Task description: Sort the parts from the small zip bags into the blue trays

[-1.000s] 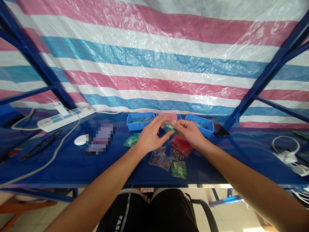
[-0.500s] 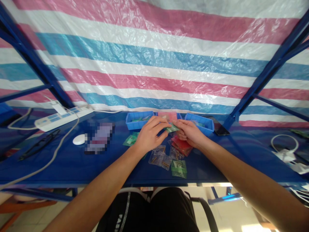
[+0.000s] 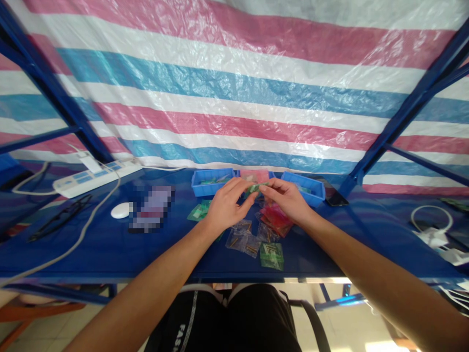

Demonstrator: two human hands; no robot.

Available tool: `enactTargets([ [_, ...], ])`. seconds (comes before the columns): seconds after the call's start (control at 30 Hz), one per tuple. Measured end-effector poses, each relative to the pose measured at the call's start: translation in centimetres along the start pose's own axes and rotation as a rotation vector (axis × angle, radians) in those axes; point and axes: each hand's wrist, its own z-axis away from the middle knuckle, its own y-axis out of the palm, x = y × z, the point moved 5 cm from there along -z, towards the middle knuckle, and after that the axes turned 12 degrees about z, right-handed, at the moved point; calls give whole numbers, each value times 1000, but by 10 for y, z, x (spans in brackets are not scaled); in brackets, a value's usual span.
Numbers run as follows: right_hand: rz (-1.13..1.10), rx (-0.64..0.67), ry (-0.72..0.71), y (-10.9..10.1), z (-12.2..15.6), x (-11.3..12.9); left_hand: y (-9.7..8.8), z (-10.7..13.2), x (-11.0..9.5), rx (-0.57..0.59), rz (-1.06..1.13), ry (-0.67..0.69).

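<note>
Between both hands is a small green plastic bag [image 3: 252, 188], partly hidden by fingers. My left hand [image 3: 229, 200] pinches its left side, and my right hand [image 3: 286, 198] pinches its right edge with thumb and forefinger. Below my right hand lie red plastic bags [image 3: 276, 220] in a pile. Several clear bags [image 3: 242, 240] with brass-coloured pins inside lie nearer the table's front edge. Beside them is another green bag [image 3: 271, 255] with small metal parts in it. More green bags [image 3: 200, 211] rest left of my left hand.
Behind my hands stand a left blue bin [image 3: 209, 189], a middle bin with a pink bag [image 3: 256, 175], and a right blue bin [image 3: 308, 196]. A dark phone [image 3: 335, 195] lies at right; a power strip [image 3: 95, 180], glasses [image 3: 60, 217] and a white round case [image 3: 120, 210] at left.
The green bag has been turned and bunched between my fingers, so less of it shows. My right hand has rolled over, its thumb now on top of the bag's edge.
</note>
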Motion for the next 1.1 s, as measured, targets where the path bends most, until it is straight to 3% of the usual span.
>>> enactTargets([
  [0.3,-1,21,25,0,0,-6,4,3,5,25,-29,-57],
  [0.5,-63,-31,59,-3,-3,-13,5,7,12,14,-39,-96],
  [0.67,-163,-104,119,-7,-5,-20,12,5,11,191,0,-166],
  [0.83,-277,-151,132,-11,-7,-21,26,8,4,383,102,-19],
  [1.1,-287,-181,148,-11,-7,-18,38,21,17,515,71,-74],
])
